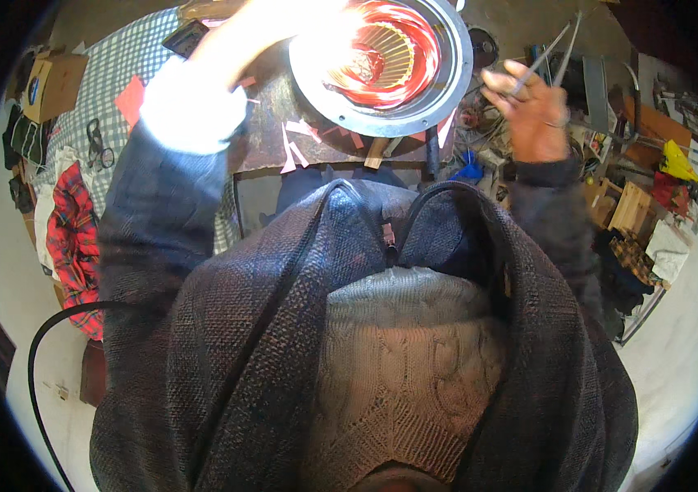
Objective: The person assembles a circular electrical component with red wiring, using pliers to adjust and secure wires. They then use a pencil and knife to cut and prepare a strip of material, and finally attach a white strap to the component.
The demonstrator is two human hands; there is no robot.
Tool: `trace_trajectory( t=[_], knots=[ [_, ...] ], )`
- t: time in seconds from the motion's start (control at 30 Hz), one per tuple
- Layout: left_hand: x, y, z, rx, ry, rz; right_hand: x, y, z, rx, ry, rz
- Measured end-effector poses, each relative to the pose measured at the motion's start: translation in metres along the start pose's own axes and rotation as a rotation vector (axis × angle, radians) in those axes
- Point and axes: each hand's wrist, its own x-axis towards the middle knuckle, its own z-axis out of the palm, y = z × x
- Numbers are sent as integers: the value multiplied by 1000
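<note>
A round grey motor stator (381,123) stands on the dark table ahead of me, with red copper windings (427,61) inside its rim. My left hand (304,20) reaches over its left side. Strong glare washes out that hand, so its fingers and anything in them are hidden. To the right of the stator, my right hand (533,115) is raised, its fingers closed around a long two-pronged metal tool (563,61). The prongs point up and away and draw together toward the far end; whether they are scissors or tweezers is unclear.
Pink paper strips (295,153) lie on the table (263,135) near the stator. A checked cloth (123,61) at left bears a cardboard box (54,86), glasses (99,148) and a red plaid garment (74,238). Tools, wood pieces (632,209) and a yellow bag (681,161) clutter the right.
</note>
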Motion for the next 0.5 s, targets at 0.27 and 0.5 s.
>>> trace_trajectory(
  t=[0.27,0.5],
  knots=[
    [-79,63,-47,-39,-291,-193,-44,-59,-6,133,-962,564],
    [-94,49,-26,138,-415,-127,-16,-48,8,17,-998,672]
  ],
)
